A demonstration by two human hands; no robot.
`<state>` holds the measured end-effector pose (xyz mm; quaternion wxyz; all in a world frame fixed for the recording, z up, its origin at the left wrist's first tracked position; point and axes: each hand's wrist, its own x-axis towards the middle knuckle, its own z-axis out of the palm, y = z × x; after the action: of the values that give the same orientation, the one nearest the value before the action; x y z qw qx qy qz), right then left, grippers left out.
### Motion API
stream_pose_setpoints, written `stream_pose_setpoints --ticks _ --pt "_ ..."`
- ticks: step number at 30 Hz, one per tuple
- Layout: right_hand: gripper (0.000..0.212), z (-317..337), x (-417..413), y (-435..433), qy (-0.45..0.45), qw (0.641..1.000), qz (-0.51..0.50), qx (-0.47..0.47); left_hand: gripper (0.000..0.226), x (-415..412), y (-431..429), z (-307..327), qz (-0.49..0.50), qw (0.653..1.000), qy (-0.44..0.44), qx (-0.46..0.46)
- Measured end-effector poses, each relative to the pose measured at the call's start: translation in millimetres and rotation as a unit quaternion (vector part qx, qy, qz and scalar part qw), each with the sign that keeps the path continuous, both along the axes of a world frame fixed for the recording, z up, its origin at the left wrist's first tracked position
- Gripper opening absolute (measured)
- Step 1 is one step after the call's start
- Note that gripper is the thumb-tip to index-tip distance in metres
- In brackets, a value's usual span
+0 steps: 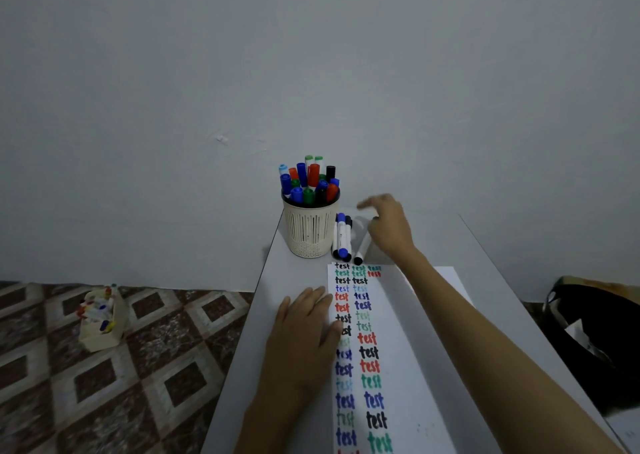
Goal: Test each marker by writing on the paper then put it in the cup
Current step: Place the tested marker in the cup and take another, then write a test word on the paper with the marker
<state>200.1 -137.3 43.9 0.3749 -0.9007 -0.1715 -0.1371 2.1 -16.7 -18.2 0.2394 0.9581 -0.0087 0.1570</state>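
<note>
Cream cup (309, 232) mid-frame is already stuffed and a few loose markers (343, 237) lie just right of it on the table (485, 263), so I'd guess it's the pick-up step: right hand (389, 226) hovers open over them, left hand (304, 325) flat on the paper (408, 349), next up is pinching one barrel.

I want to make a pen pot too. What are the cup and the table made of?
The cup looks like matt cream plastic: thin moulded slots run down its wall, with a fine mesh band at the bottom. The table seems smooth pale grey laminate or painted board, with a soft sheen; which one, the picture cannot settle.
</note>
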Motion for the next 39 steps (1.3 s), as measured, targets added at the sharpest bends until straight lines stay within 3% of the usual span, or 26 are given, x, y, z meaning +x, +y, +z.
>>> stream_pose_setpoints --ticks 2,3,9,12,15,18,22,24,27,34,39 --pt "0.037 -22 -1 -12 0.02 0.988 -0.001 -0.154 0.052 1 1 -1 0.002 1.0 -0.01 -0.008" --pt "0.032 -30 -2 -16 -0.002 0.982 0.009 -0.187 0.051 1 1 -1 0.003 1.0 -0.01 -0.01" --pt "0.018 -36 -17 -26 -0.141 0.971 0.033 -0.191 0.05 2 1 -2 0.001 1.0 -0.016 -0.009" --pt "0.027 -32 -29 -28 -0.158 0.982 0.018 -0.102 0.051 2 1 -2 0.001 1.0 -0.018 -0.01" --pt "0.014 -23 -51 -26 -0.077 0.987 0.045 0.133 0.054 0 0 -2 -0.001 0.998 -0.042 -0.035" --pt "0.022 -14 -85 -23 0.034 0.943 0.104 0.315 0.063 -2 -3 4 0.008 0.99 -0.072 -0.119" --pt "0.023 -21 -127 -19 0.197 0.849 0.242 0.427 0.069 -3 -6 8 -0.018 0.984 -0.116 -0.136" --pt "0.021 -29 -137 -17 0.253 0.814 0.271 0.447 0.054 -4 -10 13 -0.067 0.982 -0.134 -0.116" --pt "0.025 -32 -139 -18 0.257 0.829 0.257 0.425 0.061 -6 -11 14 -0.12 0.977 -0.164 -0.068" --pt "0.024 -27 -138 -22 0.271 0.818 0.291 0.417 0.031 -8 -9 9 -0.119 0.978 -0.093 -0.147" --pt "0.027 -18 -138 -28 0.295 0.797 0.34 0.403 0.031 -13 -10 15 -0.147 0.97 -0.088 -0.172"
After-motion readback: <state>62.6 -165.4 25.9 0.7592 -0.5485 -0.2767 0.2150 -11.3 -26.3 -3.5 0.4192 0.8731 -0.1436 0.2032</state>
